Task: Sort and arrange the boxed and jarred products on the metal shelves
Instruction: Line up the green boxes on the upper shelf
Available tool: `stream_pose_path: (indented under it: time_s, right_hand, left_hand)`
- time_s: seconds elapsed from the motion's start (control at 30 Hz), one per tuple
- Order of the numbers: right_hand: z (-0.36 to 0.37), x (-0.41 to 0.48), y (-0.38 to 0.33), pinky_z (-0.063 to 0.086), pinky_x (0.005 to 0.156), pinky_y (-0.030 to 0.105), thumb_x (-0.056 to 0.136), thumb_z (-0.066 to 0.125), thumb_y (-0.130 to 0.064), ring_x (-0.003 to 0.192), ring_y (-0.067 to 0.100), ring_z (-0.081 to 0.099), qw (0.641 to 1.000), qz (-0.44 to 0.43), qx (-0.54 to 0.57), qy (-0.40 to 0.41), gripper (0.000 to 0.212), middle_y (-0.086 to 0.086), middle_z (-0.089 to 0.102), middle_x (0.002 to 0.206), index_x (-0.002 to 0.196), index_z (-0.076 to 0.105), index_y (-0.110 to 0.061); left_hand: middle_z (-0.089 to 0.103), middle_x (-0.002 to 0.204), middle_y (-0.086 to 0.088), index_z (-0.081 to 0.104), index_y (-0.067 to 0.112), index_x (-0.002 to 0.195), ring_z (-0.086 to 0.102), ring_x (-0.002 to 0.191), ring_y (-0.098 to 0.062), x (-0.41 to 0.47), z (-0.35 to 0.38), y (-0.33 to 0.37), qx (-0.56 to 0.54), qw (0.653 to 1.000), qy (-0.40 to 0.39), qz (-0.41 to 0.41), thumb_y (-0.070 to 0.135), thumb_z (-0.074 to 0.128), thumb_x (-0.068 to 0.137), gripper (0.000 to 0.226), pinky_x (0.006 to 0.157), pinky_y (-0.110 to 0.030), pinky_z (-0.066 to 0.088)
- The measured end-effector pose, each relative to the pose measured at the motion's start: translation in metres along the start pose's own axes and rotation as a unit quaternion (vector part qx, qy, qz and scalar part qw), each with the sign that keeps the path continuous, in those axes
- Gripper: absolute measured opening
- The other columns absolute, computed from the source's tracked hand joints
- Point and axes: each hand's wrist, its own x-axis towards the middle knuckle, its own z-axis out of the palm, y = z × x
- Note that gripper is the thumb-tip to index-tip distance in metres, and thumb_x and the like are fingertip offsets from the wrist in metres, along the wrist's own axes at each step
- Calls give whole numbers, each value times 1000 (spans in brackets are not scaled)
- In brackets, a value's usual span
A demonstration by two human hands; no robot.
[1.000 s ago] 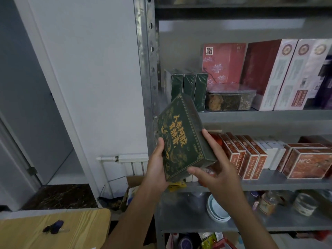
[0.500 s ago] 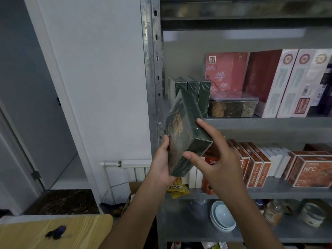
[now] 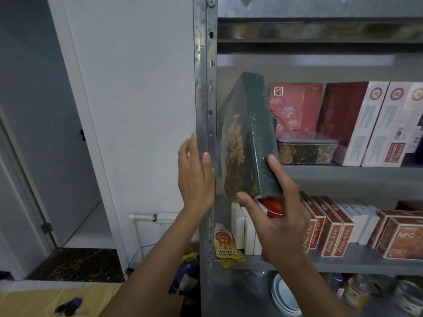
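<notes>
A dark green box with gold lettering [image 3: 247, 138] stands tilted at the left end of the upper metal shelf [image 3: 343, 173], just inside the shelf's upright post [image 3: 204, 110]. My right hand [image 3: 274, 216] grips its lower near corner, thumb under the bottom edge and index finger on the narrow side. My left hand [image 3: 194, 177] is open in front of the post, fingers spread, apart from the box. The other green boxes on that shelf are hidden behind the held one.
A pink floral box [image 3: 295, 106], a clear tub of dried goods [image 3: 306, 148] and white-and-maroon boxes [image 3: 366, 124] fill the upper shelf. Below stand white boxes [image 3: 247, 227], a red jar [image 3: 273, 208], orange boxes [image 3: 329, 227]. Yellow sachets [image 3: 225, 244], bowls [image 3: 283, 298] and jars [image 3: 357, 291] lie lower.
The green box went up and into the left end of the upper shelf, turned edge-on. My left hand let go of it and now is open beside the post.
</notes>
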Motion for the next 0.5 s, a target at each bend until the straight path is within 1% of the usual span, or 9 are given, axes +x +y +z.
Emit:
stream_pose_path:
  time_s: [0.03,0.07,0.1,0.13,0.2,0.27,0.33,0.4,0.5]
  right_hand:
    - [4,4,4,43,97,8,85,68,-28,123,-17,43,1000,-7,5,8,61,-16,44,132,132,39,-1]
    - [9,8,8,44,97,10,87,67,-29,124,-16,44,1000,-13,6,16,60,-11,46,133,131,38,0]
    - [14,12,12,46,98,13,89,65,-31,125,-14,43,1000,-18,4,24,59,-3,48,134,131,38,1]
    - [19,16,16,46,99,16,91,63,-32,127,-12,43,999,-22,1,31,58,2,48,134,130,37,1]
    - [30,24,24,46,100,17,91,62,-33,129,-11,42,999,-30,2,34,58,4,47,134,131,37,1]
    - [40,28,31,48,98,17,90,65,-31,126,-5,47,999,-44,-5,31,58,3,48,135,131,38,1]
    - [49,27,39,55,91,26,86,69,-26,117,11,58,997,-68,-24,29,58,7,51,135,129,41,1]
    - [55,25,45,57,86,29,84,71,-22,111,21,62,995,-85,-39,26,57,14,55,130,128,42,2]
    - [58,17,49,56,88,24,88,69,-25,109,20,64,994,-90,-54,38,54,12,56,129,126,43,3]
  left_hand:
    - [27,157,-7,21,25,152,29,140,-14,10,2,-9,39,999,21,23,43,28,102,54,108,-34,35]
    - [22,160,-9,18,22,152,22,146,-22,20,5,-20,82,995,28,54,44,26,101,56,115,-42,28]
    - [18,161,-12,17,18,152,15,149,-27,30,9,-32,130,987,22,93,43,25,100,58,119,-47,22]
    - [14,161,-13,15,14,153,10,150,-29,38,13,-44,171,977,5,129,41,28,101,59,119,-49,20]
    - [7,162,-13,7,9,153,1,150,-27,49,23,-64,208,963,-43,166,41,30,104,63,121,-49,16]
    - [-1,162,-7,-5,13,152,-6,150,-21,51,34,-77,200,962,-71,171,49,19,103,66,122,-44,5]
    - [-3,162,-2,-12,19,152,-9,150,-17,50,42,-83,178,967,-67,170,52,15,101,66,122,-38,-2]
    - [2,162,-3,-10,22,154,-4,151,-18,51,47,-87,149,972,-55,173,48,16,102,64,122,-37,-2]
    - [9,161,-10,-5,27,155,6,151,-24,51,52,-91,118,978,-28,171,48,9,103,58,122,-43,5]
